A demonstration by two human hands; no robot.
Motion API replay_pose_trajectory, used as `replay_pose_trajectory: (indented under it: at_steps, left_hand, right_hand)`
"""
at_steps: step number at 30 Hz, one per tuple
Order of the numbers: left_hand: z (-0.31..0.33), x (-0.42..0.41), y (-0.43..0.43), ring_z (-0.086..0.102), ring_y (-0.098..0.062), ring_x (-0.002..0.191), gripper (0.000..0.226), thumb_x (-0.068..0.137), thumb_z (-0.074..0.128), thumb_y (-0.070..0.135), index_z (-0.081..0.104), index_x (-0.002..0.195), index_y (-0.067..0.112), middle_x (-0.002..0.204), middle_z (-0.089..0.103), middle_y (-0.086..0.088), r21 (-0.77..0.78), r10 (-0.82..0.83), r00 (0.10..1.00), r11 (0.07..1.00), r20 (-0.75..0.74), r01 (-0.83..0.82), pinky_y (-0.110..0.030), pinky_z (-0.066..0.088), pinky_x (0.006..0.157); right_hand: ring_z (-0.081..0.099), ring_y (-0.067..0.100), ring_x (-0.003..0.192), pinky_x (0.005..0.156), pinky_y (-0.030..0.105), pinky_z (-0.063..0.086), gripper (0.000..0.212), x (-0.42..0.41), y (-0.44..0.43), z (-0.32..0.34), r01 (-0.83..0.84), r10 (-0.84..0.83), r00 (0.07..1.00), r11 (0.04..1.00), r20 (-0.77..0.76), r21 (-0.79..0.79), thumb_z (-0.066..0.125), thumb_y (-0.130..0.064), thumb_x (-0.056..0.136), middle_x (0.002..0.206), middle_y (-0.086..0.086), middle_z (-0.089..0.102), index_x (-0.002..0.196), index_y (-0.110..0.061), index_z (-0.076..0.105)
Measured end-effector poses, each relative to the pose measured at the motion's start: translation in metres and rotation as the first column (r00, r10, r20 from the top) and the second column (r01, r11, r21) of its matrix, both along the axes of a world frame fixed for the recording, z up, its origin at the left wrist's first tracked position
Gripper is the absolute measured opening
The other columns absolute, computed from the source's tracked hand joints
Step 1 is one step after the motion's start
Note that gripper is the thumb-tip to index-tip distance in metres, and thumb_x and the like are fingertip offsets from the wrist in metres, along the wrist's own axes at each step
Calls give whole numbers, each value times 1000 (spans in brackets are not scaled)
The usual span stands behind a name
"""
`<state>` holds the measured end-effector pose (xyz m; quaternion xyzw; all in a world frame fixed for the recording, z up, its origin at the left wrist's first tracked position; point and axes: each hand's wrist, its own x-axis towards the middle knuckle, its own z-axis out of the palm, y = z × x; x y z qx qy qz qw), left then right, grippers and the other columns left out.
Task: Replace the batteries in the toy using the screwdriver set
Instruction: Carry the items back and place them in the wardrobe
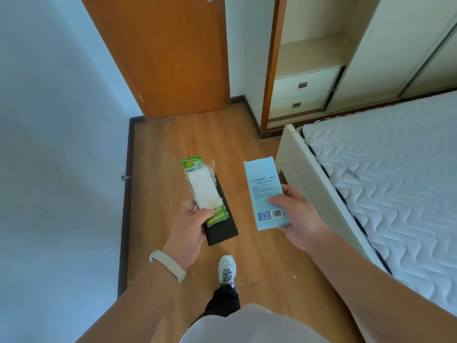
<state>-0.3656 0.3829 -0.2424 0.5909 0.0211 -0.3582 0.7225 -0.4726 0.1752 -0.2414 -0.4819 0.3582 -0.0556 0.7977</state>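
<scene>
— Our left hand (189, 229)?
— Gripping the green "GP" battery pack (205, 191) over a black case (222, 233).
— Our right hand (299, 214)?
— Clasping a pale blue box (265, 191), barcode beside our thumb, print too small.

Between the left grip (190, 226) and the right grip (299, 216) a gap lies open down to the wooden floor (197, 139). It is narrowed only by the battery pack (201, 189) and black case (222, 233) jutting forward from the left grip and the blue box (264, 191) from the right. Ahead of both grips the floor runs free to the closed door (173, 58) and the wardrobe (309, 82). Close to the right of the right grip the white bed frame (304, 174) and mattress (383, 169) block the way, and left of the left grip is a strip of floor, then the wall (61, 144).
</scene>
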Motion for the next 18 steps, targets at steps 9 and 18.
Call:
replay_pose_trajectory:
  at_steps: [9, 18]
  left_hand:
    - [-4, 164, -96, 67, -33, 118, 44, 95, 57, -6, 52, 137, 7, 128, 70, -16, 5, -135, 990, 991, -32, 135, -57, 50, 106]
    - [5, 262, -198, 65, -32, 122, 44, 97, 56, -2, 49, 140, 6, 130, 68, -15, 1, -293, 956, 956, -12, 293, -54, 49, 107]
  right_hand:
    - [70, 32, 100, 86, 47, 57, 27, 131, -68, 22, 159, -161, 986, 986, -45, -51, 58, 0, 92, 112, 11, 73, 117, -9, 58]
    - [76, 23, 85, 71, 39, 59, 27, 194, -148, 22, 353, -353, 936, 936, 7, -2, 62, -1, 89, 100, 5, 77, 108, -19, 63]
